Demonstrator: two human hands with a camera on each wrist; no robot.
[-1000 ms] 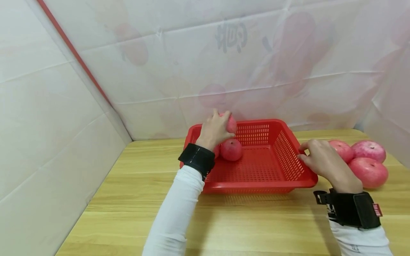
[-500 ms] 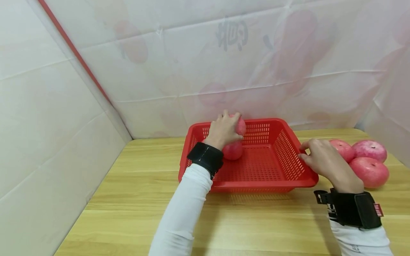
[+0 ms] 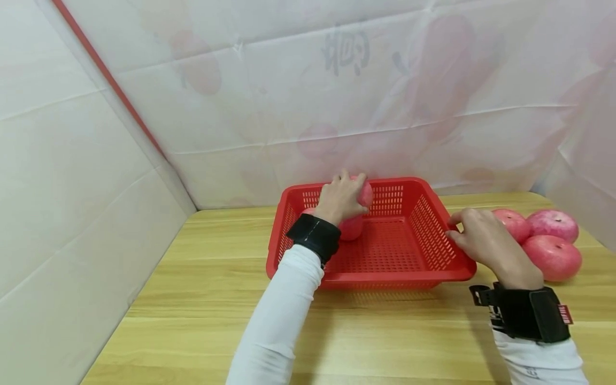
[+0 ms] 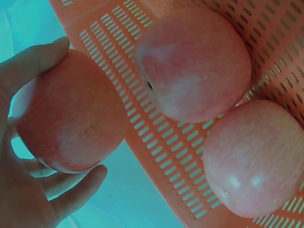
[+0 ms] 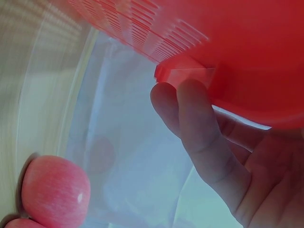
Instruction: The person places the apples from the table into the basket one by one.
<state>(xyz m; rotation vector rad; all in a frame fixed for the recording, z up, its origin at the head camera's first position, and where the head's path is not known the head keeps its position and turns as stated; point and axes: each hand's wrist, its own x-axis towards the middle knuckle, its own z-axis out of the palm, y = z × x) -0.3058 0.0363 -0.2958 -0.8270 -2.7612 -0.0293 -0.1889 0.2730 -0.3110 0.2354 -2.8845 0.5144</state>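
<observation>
My left hand (image 3: 337, 199) grips a pinkish-red apple (image 3: 366, 195) over the back part of a red plastic basket (image 3: 390, 276). Thumb and fingers wrap around that apple (image 4: 71, 111) in the left wrist view. Two more apples lie inside the basket: one (image 3: 352, 229) shows partly below my hand, the other (image 3: 309, 211) is mostly hidden behind it. From close up, both the upper apple (image 4: 194, 66) and the lower one (image 4: 256, 159) rest by the slotted wall. With curled fingers, my right hand (image 3: 486, 243) holds the basket's right rim; the right wrist view shows its fingers (image 5: 197, 118) beneath the rim.
Several apples sit grouped on the wooden table (image 3: 192, 299) to the right, among them a front one (image 3: 552, 258) and a mottled one (image 3: 553, 225) behind it. A pale printed sheet (image 3: 269, 101) stands close behind the basket, with another at the left.
My left hand has carried its apple to the right and slightly down over the basket. The right hand stays at the rim, and the basket has hardly moved.
</observation>
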